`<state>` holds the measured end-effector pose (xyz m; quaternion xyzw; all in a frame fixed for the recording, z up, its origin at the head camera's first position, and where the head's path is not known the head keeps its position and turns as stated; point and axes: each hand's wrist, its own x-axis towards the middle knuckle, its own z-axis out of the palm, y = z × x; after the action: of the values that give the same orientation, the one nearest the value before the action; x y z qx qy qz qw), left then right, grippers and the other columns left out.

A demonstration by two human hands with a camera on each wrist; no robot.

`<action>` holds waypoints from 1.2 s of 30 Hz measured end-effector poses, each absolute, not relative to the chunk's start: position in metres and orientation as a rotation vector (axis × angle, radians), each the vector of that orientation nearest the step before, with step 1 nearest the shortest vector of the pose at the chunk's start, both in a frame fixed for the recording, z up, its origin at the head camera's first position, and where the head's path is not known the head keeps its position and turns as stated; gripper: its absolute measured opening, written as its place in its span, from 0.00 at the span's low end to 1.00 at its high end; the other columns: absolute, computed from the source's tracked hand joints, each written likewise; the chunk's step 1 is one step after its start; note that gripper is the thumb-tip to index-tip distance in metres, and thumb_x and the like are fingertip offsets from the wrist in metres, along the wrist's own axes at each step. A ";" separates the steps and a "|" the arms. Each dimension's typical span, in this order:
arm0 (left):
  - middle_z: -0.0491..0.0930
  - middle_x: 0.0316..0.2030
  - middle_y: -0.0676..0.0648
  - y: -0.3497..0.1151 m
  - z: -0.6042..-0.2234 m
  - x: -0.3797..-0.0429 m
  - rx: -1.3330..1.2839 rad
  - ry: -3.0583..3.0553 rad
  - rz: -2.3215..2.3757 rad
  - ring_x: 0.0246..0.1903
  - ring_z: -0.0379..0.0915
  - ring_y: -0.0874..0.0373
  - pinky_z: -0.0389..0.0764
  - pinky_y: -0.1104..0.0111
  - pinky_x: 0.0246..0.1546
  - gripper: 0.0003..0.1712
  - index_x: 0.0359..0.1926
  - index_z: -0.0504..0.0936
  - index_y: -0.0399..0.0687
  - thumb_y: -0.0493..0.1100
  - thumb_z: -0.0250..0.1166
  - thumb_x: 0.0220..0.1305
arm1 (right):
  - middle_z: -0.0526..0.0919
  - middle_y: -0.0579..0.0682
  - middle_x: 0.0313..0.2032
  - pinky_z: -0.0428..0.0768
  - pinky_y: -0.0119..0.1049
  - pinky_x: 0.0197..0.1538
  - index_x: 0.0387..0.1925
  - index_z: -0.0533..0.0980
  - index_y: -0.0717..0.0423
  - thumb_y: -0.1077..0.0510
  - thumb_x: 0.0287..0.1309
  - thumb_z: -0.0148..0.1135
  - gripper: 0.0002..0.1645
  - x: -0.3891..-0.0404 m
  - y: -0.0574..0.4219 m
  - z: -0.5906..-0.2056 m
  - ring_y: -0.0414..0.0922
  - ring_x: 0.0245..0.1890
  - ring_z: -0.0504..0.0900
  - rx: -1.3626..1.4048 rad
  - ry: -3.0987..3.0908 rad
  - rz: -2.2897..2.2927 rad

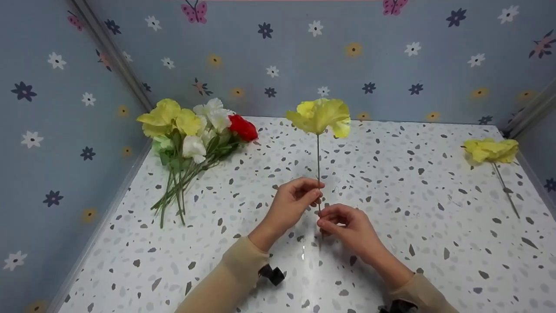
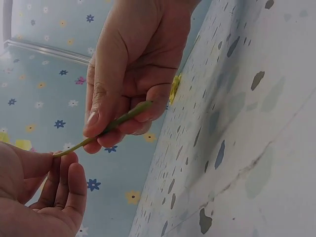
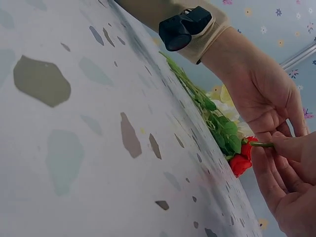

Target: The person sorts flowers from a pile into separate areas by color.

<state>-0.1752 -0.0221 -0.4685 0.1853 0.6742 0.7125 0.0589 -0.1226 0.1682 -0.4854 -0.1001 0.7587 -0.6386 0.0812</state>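
Observation:
A yellow flower [image 1: 319, 116] stands upright over the table, bloom at the top of a long thin stem. Partway down, my left hand [image 1: 296, 200] pinches the stem between thumb and fingers. Just below it my right hand [image 1: 349, 226] pinches the stem near its lower end. The left wrist view shows the green stem [image 2: 118, 122] running from one hand to the other, its tip sticking out past the right hand. In the right wrist view the stem's cut end [image 3: 261, 144] pokes out beside the right thumb, and the bloom is out of sight.
At the back left lies a bunch of flowers with yellow, white [image 1: 194, 148] and red [image 1: 243, 128] blooms, stems toward me. Another yellow flower [image 1: 491, 150] lies at the right side. Flower-patterned walls [image 1: 295, 52] enclose the speckled table [image 1: 417, 182] at the back and sides.

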 end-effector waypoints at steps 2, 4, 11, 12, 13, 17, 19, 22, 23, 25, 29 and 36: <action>0.84 0.41 0.43 -0.022 -0.468 -0.175 0.559 2.032 2.161 0.37 0.81 0.51 0.84 0.58 0.43 0.09 0.49 0.84 0.40 0.36 0.64 0.70 | 0.87 0.56 0.37 0.87 0.42 0.41 0.47 0.81 0.66 0.58 0.58 0.73 0.19 -0.123 0.169 -0.485 0.51 0.37 0.87 -0.292 2.266 -1.904; 0.84 0.42 0.43 -0.022 -0.467 -0.174 0.555 2.031 2.163 0.37 0.81 0.51 0.84 0.59 0.43 0.09 0.49 0.85 0.41 0.36 0.65 0.70 | 0.87 0.56 0.37 0.87 0.42 0.41 0.47 0.81 0.66 0.58 0.58 0.73 0.19 -0.123 0.169 -0.484 0.51 0.37 0.87 -0.292 2.261 -1.903; 0.85 0.44 0.47 -0.023 -0.466 -0.174 0.563 2.049 2.159 0.37 0.81 0.51 0.85 0.62 0.41 0.09 0.49 0.85 0.45 0.38 0.66 0.69 | 0.87 0.56 0.38 0.87 0.42 0.42 0.47 0.81 0.65 0.59 0.60 0.72 0.17 -0.122 0.171 -0.482 0.51 0.37 0.87 -0.344 2.260 -1.908; 0.85 0.44 0.47 -0.023 -0.466 -0.174 0.564 2.049 2.158 0.37 0.81 0.51 0.85 0.62 0.41 0.10 0.49 0.85 0.44 0.38 0.66 0.69 | 0.87 0.56 0.38 0.87 0.42 0.42 0.47 0.82 0.64 0.59 0.60 0.72 0.17 -0.122 0.171 -0.481 0.51 0.37 0.87 -0.351 2.266 -1.906; 0.85 0.44 0.46 -0.023 -0.466 -0.174 0.566 2.049 2.156 0.37 0.81 0.51 0.85 0.62 0.41 0.10 0.49 0.85 0.44 0.38 0.66 0.69 | 0.87 0.56 0.38 0.87 0.42 0.42 0.47 0.82 0.63 0.59 0.60 0.72 0.16 -0.122 0.172 -0.481 0.51 0.37 0.87 -0.355 2.270 -1.905; 0.84 0.43 0.42 -0.023 -0.466 -0.175 0.565 2.035 2.159 0.36 0.81 0.52 0.84 0.63 0.41 0.11 0.50 0.84 0.42 0.39 0.66 0.69 | 0.87 0.54 0.38 0.87 0.41 0.42 0.45 0.83 0.59 0.59 0.60 0.72 0.13 -0.122 0.173 -0.479 0.51 0.37 0.88 -0.365 2.304 -1.875; 0.84 0.43 0.39 -0.023 -0.465 -0.174 0.566 2.024 2.166 0.36 0.81 0.52 0.84 0.62 0.41 0.12 0.50 0.84 0.38 0.38 0.66 0.69 | 0.88 0.53 0.38 0.87 0.40 0.42 0.45 0.83 0.59 0.60 0.60 0.71 0.12 -0.123 0.174 -0.477 0.50 0.36 0.88 -0.375 2.341 -1.843; 0.83 0.42 0.37 -0.023 -0.464 -0.173 0.566 2.015 2.175 0.35 0.81 0.51 0.84 0.60 0.40 0.12 0.51 0.83 0.36 0.36 0.66 0.69 | 0.88 0.53 0.38 0.87 0.39 0.41 0.45 0.83 0.60 0.62 0.61 0.70 0.11 -0.122 0.174 -0.472 0.50 0.36 0.88 -0.389 2.414 -1.780; 0.83 0.42 0.37 -0.023 -0.464 -0.173 0.568 2.014 2.176 0.35 0.81 0.50 0.84 0.59 0.40 0.12 0.50 0.83 0.36 0.36 0.65 0.69 | 0.88 0.54 0.38 0.87 0.38 0.40 0.45 0.82 0.62 0.64 0.62 0.69 0.10 -0.121 0.174 -0.468 0.51 0.35 0.88 -0.398 2.434 -1.764; 0.83 0.41 0.37 -0.023 -0.462 -0.173 0.570 2.014 2.170 0.35 0.81 0.50 0.84 0.58 0.41 0.11 0.50 0.83 0.36 0.36 0.65 0.69 | 0.88 0.55 0.38 0.87 0.38 0.40 0.44 0.82 0.64 0.66 0.62 0.68 0.09 -0.118 0.173 -0.458 0.52 0.35 0.88 -0.412 2.470 -1.736; 0.83 0.39 0.41 -0.027 -0.459 -0.174 0.580 2.020 2.139 0.36 0.82 0.51 0.84 0.61 0.41 0.12 0.51 0.82 0.36 0.37 0.66 0.69 | 0.87 0.57 0.36 0.87 0.36 0.38 0.42 0.82 0.65 0.69 0.61 0.67 0.08 -0.114 0.174 -0.439 0.55 0.34 0.87 -0.448 2.522 -1.692; 0.84 0.39 0.44 -0.053 -0.454 -0.188 0.543 2.187 2.060 0.38 0.82 0.51 0.84 0.62 0.42 0.11 0.50 0.84 0.41 0.40 0.66 0.70 | 0.87 0.57 0.34 0.87 0.39 0.37 0.43 0.82 0.63 0.66 0.62 0.69 0.08 -0.130 0.206 -0.444 0.55 0.32 0.87 -0.385 2.647 -1.653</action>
<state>-0.1885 -0.0529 -0.4538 0.1777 0.7156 0.6741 0.0443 -0.1305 0.2056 -0.4444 -0.1225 0.8418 -0.5257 -0.0012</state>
